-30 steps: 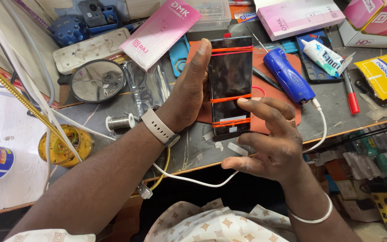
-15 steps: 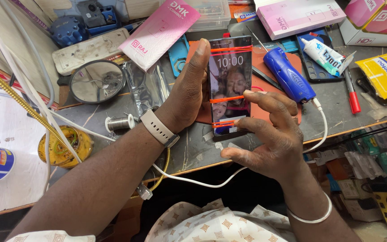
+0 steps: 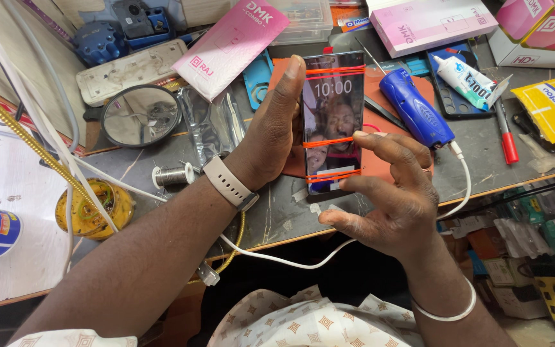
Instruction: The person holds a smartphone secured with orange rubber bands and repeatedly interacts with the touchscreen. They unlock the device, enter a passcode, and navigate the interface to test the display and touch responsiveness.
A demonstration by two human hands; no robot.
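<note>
The screen of the slim black smartphone bound with orange rubber bands (image 3: 333, 122) had lit up: a second earlier the glass was dark between the bands, half a second earlier it was showing a picture, and now the lock screen stayed on, bright and whole from top to bottom. That read as a sign the display was alive while still strapped, so the bands were holding the panel down without killing it.

The phone stood propped above the rust-orange work mat (image 3: 380, 160) at the middle of the grey desk (image 3: 483, 160), its top end toward twelve o'clock.

The left hand (image 3: 271, 135) remained clamped along the phone's nine o'clock edge, palm flat to the side and thumb running up toward the top corner, a pale watch strap on the wrist. The right hand (image 3: 390, 205) kept to the five o'clock corner, fingers (image 3: 387, 144) curled over the three o'clock edge and resting on the lower glass, thumb tucked under the bottom end; a thin white bangle sat on that wrist. So both hands were closed on the one phone, not apart.

At two o'clock of the phone lay a blue cylindrical hand tool (image 3: 415, 106) with a white cable (image 3: 464, 186) trailing down. At ten o'clock lay a round mirror (image 3: 141, 115).
</note>
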